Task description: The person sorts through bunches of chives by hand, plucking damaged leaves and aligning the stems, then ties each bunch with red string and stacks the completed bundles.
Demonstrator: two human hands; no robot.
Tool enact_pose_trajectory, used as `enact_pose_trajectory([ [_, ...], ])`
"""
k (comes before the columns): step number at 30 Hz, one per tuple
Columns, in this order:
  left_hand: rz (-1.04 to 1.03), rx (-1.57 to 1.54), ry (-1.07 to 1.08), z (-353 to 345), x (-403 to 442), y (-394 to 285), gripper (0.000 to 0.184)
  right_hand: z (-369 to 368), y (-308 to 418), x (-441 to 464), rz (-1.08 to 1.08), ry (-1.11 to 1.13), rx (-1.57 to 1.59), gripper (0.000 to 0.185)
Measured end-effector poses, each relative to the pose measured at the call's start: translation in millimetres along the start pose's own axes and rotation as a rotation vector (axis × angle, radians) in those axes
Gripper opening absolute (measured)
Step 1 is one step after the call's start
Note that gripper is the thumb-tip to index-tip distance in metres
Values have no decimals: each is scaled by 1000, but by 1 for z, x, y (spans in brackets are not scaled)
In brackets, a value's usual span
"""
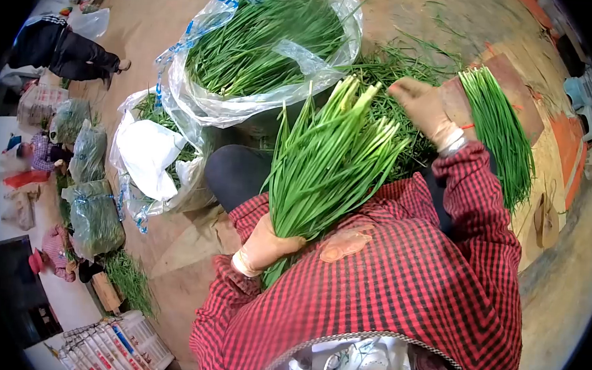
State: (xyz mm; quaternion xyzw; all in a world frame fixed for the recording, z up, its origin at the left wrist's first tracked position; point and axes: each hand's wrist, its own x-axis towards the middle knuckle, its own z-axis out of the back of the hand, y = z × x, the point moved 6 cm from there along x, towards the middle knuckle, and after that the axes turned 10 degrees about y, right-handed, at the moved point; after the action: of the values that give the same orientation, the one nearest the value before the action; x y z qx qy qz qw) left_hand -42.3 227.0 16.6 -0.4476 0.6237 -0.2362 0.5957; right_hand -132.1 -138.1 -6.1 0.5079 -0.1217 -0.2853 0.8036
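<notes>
My left hand (273, 242) is closed around the leafy lower end of a loose bunch of garlic chives (334, 167). Its pale cut stems fan out and point upward, away from my lap. To the right of those stem ends, my right hand (422, 110) is held with fingers stretched out and nothing seen in it. A neat, aligned bundle of garlic chives (499, 140) lies on a brown board (519, 90) just right of my right wrist. Beneath my hands is a heap of loose green leaves (407, 134).
A clear plastic bag (349, 35) full of garlic chives stands ahead. Left of it sits a smaller bag with white plastic (150, 154). Filled bags (94, 217), stacked crates (120, 344) and several people are along the left. A sandal (546, 221) lies at right.
</notes>
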Motion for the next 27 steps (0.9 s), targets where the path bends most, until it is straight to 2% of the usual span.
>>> enact_pose_trajectory([
  [1,-2,1,6,1,-1,-1,58,24,42,-10,-224,58,-242,31],
  [3,-35,100,-10,2,-3,-7,56,40,27,-5,-246,43,-135,33],
  [4,-67,72,-51,-2,-4,-16,44,42,30,-10,-289,107,-156,34],
  [5,-67,71,-52,-2,-3,-15,44,32,35,-18,-289,108,-157,34],
  [7,-24,163,-108,2,-1,-12,41,-19,62,-36,-188,498,198,32],
  [9,-57,217,-100,-1,4,-14,41,-66,56,-45,64,584,212,33],
  [10,-88,272,-95,-3,6,-17,40,-86,50,-40,479,510,-158,33],
  [12,-71,296,-129,-1,2,-23,40,-103,48,-46,788,533,-502,28],
  [13,-57,321,-165,3,-1,-25,39,-95,65,-51,789,533,-500,28],
  [15,-94,452,-218,20,-6,-18,44,-81,48,-45,-259,554,421,23],
  [16,-110,567,-246,26,-12,-22,45,-74,36,-45,-330,524,372,20],
  [17,-128,681,-273,29,-16,-27,46,-60,49,-47,-156,430,489,21],
  [18,-76,578,-305,33,-21,-22,46,-47,32,-41,-79,344,477,17],
  [20,-38,592,-324,37,-27,-24,46,3,3,-28,-107,36,570,19],
  [21,-2,613,-341,40,-30,-23,46,30,3,-30,-206,-84,429,18],
  [23,-28,653,-333,43,-27,-21,46,41,21,-34,-220,-61,179,20],
  [25,-29,733,-332,39,-22,-26,49,-1,57,-40,28,76,279,29],
  [27,-75,779,-350,35,-14,-26,48,-37,77,-47,100,247,-40,32],
])
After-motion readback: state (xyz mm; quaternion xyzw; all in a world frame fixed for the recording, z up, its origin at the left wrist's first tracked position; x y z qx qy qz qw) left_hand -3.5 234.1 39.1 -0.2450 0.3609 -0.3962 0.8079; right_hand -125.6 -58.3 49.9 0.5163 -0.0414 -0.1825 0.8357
